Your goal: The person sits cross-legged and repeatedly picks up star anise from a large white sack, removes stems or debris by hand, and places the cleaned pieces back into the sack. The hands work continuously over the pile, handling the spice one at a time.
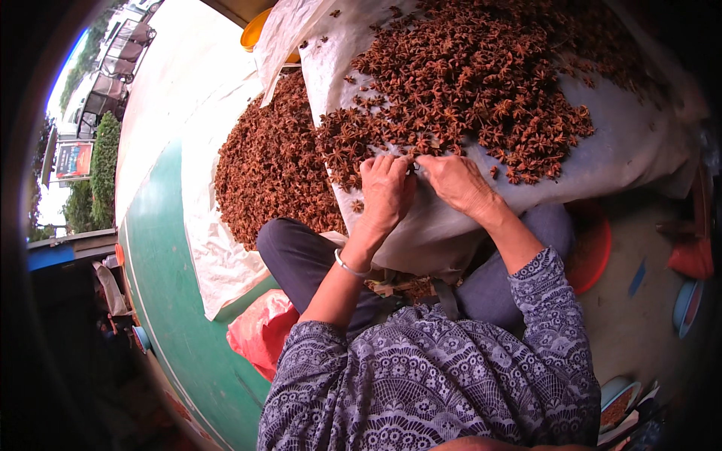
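Note:
A large heap of dried star anise (451,84) lies on a white plastic sheet (530,189) in front of me. My left hand (389,183), with a bangle on its wrist, has curled fingers at the near edge of the heap; something small and dark shows beside them, too hidden to name. Fingertips of my right hand (454,180) come close to those of the left, over the sheet, thumb and forefinger pinched together. Whether they grip a piece cannot be seen. Loose star anise pods (357,206) lie left of my left hand.
A second star anise heap (271,163) spreads on a pale sheet (208,248) on the floor at left. A red plastic bag (265,332) lies near my left knee. One red basin (592,248) sits beyond my right knee, with a blue basin (687,309) farther right. A yellow container (255,31) stands behind.

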Demonstrator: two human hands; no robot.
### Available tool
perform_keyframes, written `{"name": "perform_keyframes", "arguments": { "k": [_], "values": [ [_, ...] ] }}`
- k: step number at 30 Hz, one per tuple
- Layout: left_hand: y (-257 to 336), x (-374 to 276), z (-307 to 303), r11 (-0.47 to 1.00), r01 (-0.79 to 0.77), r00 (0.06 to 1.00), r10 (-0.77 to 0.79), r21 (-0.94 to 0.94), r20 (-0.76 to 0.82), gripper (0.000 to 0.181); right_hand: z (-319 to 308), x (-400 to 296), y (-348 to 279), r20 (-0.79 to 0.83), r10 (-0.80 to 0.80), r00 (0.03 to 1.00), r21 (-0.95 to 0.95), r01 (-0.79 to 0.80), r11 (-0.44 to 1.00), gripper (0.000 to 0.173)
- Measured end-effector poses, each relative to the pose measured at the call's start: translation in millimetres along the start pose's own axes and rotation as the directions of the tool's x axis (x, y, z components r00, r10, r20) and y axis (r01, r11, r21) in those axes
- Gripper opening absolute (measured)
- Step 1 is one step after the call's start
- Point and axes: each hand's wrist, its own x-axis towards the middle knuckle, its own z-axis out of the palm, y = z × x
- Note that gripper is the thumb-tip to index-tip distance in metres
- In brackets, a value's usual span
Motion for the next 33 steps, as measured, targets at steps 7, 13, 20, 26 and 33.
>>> {"name": "perform_keyframes", "arguments": {
  "k": [7, 13, 20, 26, 33],
  "values": [
    [12.2, -3.1, -26.2, 0.995, -0.083, 0.986, 0.074, -0.055, -0.151, 0.029, 1.4, 3.3, -12.8, -0.019, 0.023, 1.0, 0.216, -0.018, 0.976, 0.014],
    [20.8, -8.3, -39.3, 0.783, 0.289, 0.916, -0.394, -0.551, -0.079, 0.016, -0.3, 5.4, -27.7, 0.318, 0.203, 0.926, 0.905, -0.36, 0.226, 0.021],
    [16.4, -12.3, -34.8, 0.994, 0.01, 0.939, -0.045, -0.104, -0.341, 0.023, 17.2, 7.9, -31.9, 0.432, 0.294, 0.853, 0.836, -0.501, 0.225, 0.021],
    [10.8, -12.5, -28.9, 0.998, 0.058, 0.922, -0.054, 0.0, -0.383, 0.02, 30.3, 4.4, -31.7, -0.14, 0.276, 0.951, 0.664, -0.117, 0.739, 0.022],
    [-46.6, 3.0, -68.9, 0.892, 0.295, 0.927, -0.18, 0.342, -0.33, 0.027, -11.9, -2.8, -31.5, 0.856, -0.159, 0.492, 0.432, -0.512, 0.743, 0.019]
  ]
}}
